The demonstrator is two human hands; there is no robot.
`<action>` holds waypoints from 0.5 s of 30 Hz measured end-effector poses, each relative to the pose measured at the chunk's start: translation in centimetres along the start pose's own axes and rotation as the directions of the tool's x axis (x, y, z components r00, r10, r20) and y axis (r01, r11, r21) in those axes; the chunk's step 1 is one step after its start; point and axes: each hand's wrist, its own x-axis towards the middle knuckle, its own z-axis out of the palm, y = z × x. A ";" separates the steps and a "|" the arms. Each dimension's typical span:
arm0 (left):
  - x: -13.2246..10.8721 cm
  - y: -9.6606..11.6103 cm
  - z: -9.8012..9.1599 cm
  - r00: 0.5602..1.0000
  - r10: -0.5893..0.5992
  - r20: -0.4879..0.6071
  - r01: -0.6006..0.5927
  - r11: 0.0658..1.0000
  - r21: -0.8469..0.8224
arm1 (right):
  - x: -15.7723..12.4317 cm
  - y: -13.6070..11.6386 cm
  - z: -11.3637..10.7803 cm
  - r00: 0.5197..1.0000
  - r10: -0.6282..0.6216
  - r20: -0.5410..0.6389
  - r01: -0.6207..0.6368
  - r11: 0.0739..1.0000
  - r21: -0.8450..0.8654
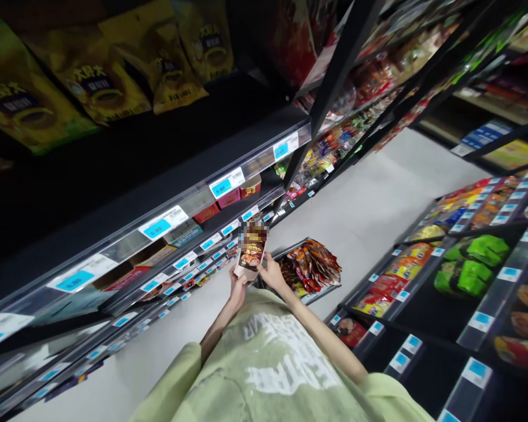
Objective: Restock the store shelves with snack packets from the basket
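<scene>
In front of my chest, my left hand (238,285) is closed on the lower left edge of a brown snack packet (252,253). The packet is held upright, with a food picture on its front and a pale lower part; its top is blurred out. On its lower right side, my right hand (270,272) grips the same packet with thumb and fingers. Just right of my hands is a dark tray (320,295) filled with brown and red packets (312,264), low down in the aisle.
A dark shelf (167,138) runs along the left, carrying yellow snack bags (99,79) and blue price tags (162,225) on its edge. To the right stands a lower shelf unit (437,322) with green packs (466,272) and colourful packets. Pale floor (405,164) lies between them.
</scene>
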 end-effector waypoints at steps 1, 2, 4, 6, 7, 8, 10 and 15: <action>0.0 -0.2 -0.2 1.000 -0.011 0.011 0.011 1.000 0.023 | 0.3 0.2 0.1 1.000 -0.008 0.010 0.009 0.997 -0.071; 0.0 -0.3 -0.4 0.999 -0.032 0.015 0.031 0.998 0.057 | 0.6 0.4 0.2 1.000 -0.008 0.021 0.010 0.993 -0.118; 0.2 -0.5 -0.8 0.996 -0.092 0.009 0.090 0.986 0.142 | 1.1 0.9 0.3 0.999 0.002 0.044 0.005 0.988 -0.155; 0.5 -0.6 -1.2 0.990 -0.138 -0.019 0.139 0.967 0.215 | 1.5 1.6 0.5 0.997 0.009 0.073 0.003 0.986 -0.169; 0.7 -0.6 -1.5 0.987 -0.158 -0.031 0.161 0.955 0.249 | 1.8 1.9 0.6 0.996 0.011 0.090 0.005 0.984 -0.179; 1.1 -0.5 -1.6 0.983 -0.180 -0.038 0.184 0.942 0.280 | 2.0 2.3 0.7 0.994 0.013 0.108 0.008 0.982 -0.188; 1.9 -0.3 -1.9 0.970 -0.235 -0.055 0.240 0.911 0.335 | 2.6 3.0 0.9 0.991 0.009 0.136 0.019 0.979 -0.201; 4.1 0.0 -1.5 0.952 -0.307 -0.014 0.288 0.876 0.388 | 4.5 4.0 1.1 0.984 -0.055 0.168 0.086 0.979 -0.186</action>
